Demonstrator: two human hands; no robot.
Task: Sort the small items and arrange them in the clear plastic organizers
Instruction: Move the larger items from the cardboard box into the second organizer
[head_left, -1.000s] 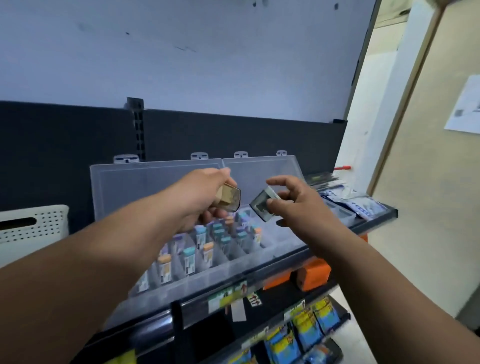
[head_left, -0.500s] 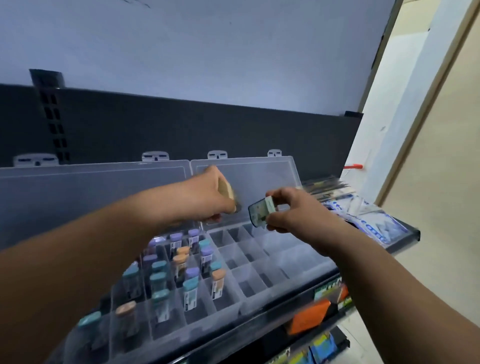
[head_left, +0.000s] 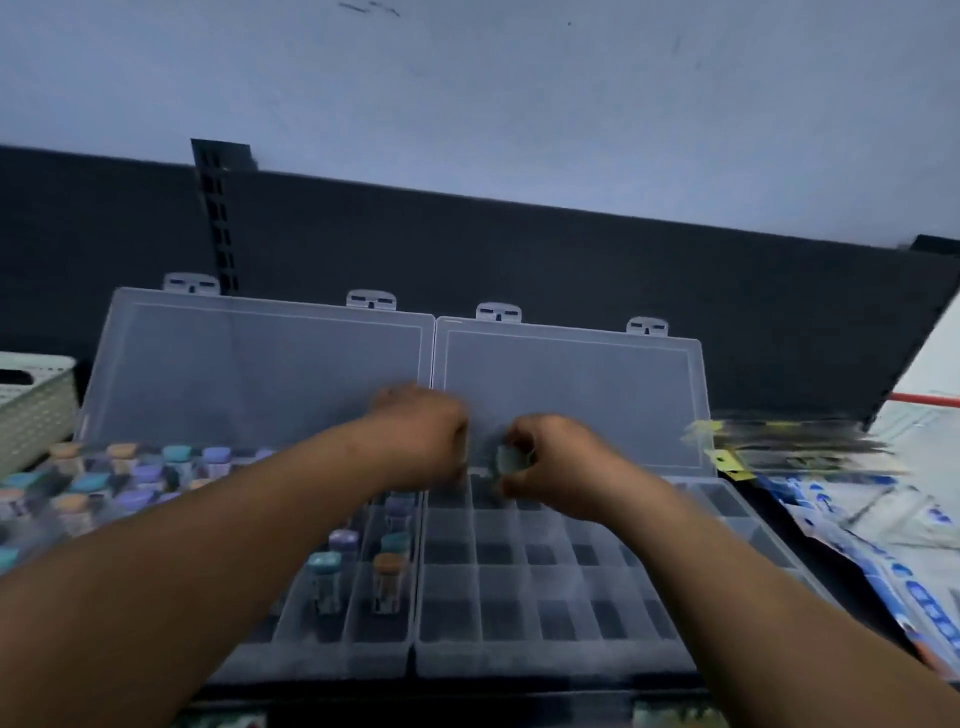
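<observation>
Frame blurred. Nearest, below both wrists: the right organizer (head_left: 545, 662) with gridded compartments, and the left organizer (head_left: 332, 660) with upright capped vials (head_left: 387, 571) under the left forearm. Above the back row, the right hand (head_left: 550, 462) is curled, pinching a small greenish item (head_left: 505, 459). Just beside it, the left hand (head_left: 423, 434) has curled fingers; cannot tell if it holds anything. The open lids (head_left: 571, 384) stand behind both hands.

The person's right hand (head_left: 553, 467) is pinching a small greenish item (head_left: 505, 460) over the back row of the right organizer (head_left: 545, 665), whose lid (head_left: 571, 384) is leaning open against the dark back panel (head_left: 571, 260). The left hand (head_left: 421, 436) is hovering just beside it, its grip too blurred to read. Capped vials (head_left: 387, 571) are standing in the left organizer (head_left: 322, 660).
</observation>
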